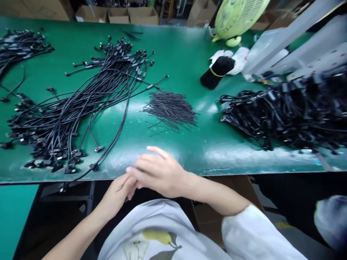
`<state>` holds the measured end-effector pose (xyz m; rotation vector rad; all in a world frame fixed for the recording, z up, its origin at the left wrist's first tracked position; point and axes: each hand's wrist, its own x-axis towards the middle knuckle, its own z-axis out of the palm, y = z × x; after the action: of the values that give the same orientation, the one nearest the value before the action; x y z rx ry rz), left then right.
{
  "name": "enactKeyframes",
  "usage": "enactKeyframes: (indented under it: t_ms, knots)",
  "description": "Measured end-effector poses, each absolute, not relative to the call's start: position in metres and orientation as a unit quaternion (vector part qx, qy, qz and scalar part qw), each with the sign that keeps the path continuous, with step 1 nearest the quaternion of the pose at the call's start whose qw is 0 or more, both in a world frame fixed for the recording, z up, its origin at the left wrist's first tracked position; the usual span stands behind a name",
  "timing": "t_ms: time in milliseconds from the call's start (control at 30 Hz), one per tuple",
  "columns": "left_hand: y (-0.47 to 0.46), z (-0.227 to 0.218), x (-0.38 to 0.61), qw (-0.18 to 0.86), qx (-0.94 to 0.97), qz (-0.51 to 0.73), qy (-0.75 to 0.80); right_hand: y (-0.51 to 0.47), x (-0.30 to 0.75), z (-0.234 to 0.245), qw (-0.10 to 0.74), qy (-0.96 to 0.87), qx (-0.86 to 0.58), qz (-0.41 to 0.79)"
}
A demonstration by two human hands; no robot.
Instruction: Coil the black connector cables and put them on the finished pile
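Both hands meet at the near edge of the green table. My right hand lies over the fingers of my left hand, its own fingers stretched out toward the left. The left hand's fingers are curled under it, and whether they hold anything is hidden. The closest thing is a black cable running off the table edge from a large fan of black cables with connectors. A small heap of thin black ties lies just beyond the hands.
A tangled pile of black cables fills the right side under a grey fixture. A banded black bundle and a green fan stand at the back. More cables lie far left; cardboard boxes stand behind.
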<state>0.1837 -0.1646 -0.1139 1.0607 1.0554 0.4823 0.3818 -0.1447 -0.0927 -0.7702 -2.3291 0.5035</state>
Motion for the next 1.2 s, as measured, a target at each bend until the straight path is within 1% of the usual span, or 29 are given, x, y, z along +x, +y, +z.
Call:
enactKeyframes:
  t_ms: [33,67,133,200,267,333,400,433,500,533,567,600,633,700,733,800,967,1033,1133,1200]
  knots:
    - [-0.163,-0.112,0.182,0.665,0.523,0.206,0.491,-0.148,0.386,-0.093,0.264,-0.917,-0.285,0.095]
    - [-0.161,-0.111,0.181,0.635,0.559,0.188,0.498,-0.151,0.388,-0.094,0.217,-0.935,-0.281,0.022]
    - [-0.160,-0.109,0.181,0.615,0.601,0.140,0.491,-0.156,0.391,-0.098,0.150,-0.947,-0.280,-0.053]
    - [-0.161,-0.110,0.183,0.609,0.628,0.105,0.473,-0.157,0.392,-0.104,0.122,-0.952,-0.274,-0.065]
    - [-0.162,-0.111,0.188,0.579,0.664,0.096,0.464,-0.156,0.392,-0.108,0.115,-0.956,-0.263,-0.055]
    - [-0.162,-0.113,0.192,0.517,0.710,0.121,0.462,-0.154,0.393,-0.108,0.108,-0.960,-0.257,-0.037]
    - [-0.160,-0.114,0.194,0.467,0.739,0.151,0.460,-0.148,0.402,-0.105,0.101,-0.958,-0.267,0.013]
    - [-0.159,-0.114,0.194,0.462,0.740,0.159,0.462,-0.142,0.411,-0.104,0.109,-0.952,-0.281,0.047]
    - [-0.155,-0.115,0.192,0.499,0.706,0.159,0.477,-0.123,0.440,-0.102,0.170,-0.911,-0.366,0.088]
    - [-0.154,-0.116,0.190,0.532,0.670,0.163,0.491,-0.110,0.459,-0.103,0.210,-0.871,-0.435,0.084]
    - [-0.152,-0.117,0.189,0.569,0.626,0.176,0.504,-0.095,0.480,-0.106,0.252,-0.809,-0.528,0.054]
    - [-0.151,-0.119,0.188,0.607,0.578,0.197,0.509,-0.081,0.500,-0.111,0.269,-0.739,-0.617,0.009]
    - [-0.151,-0.121,0.188,0.644,0.531,0.220,0.505,-0.067,0.519,-0.118,0.254,-0.685,-0.683,-0.026]
    - [-0.150,-0.124,0.191,0.705,0.451,0.263,0.480,-0.047,0.546,-0.132,0.198,-0.632,-0.747,-0.056]
    - [-0.150,-0.125,0.193,0.726,0.422,0.278,0.467,-0.041,0.553,-0.138,0.176,-0.627,-0.757,-0.060]
    - [-0.150,-0.124,0.200,0.747,0.380,0.300,0.455,-0.039,0.556,-0.146,0.164,-0.629,-0.757,-0.064]
    - [-0.154,-0.119,0.208,0.757,0.335,0.342,0.444,-0.051,0.553,-0.143,0.193,-0.605,-0.764,-0.113]
    - [-0.156,-0.117,0.207,0.763,0.328,0.348,0.435,-0.055,0.555,-0.137,0.226,-0.602,-0.757,-0.116]
    - [-0.159,-0.115,0.206,0.773,0.321,0.357,0.414,-0.068,0.540,-0.127,0.314,-0.601,-0.729,-0.095]
    - [-0.161,-0.114,0.208,0.781,0.319,0.363,0.396,-0.086,0.508,-0.122,0.373,-0.618,-0.691,-0.027]
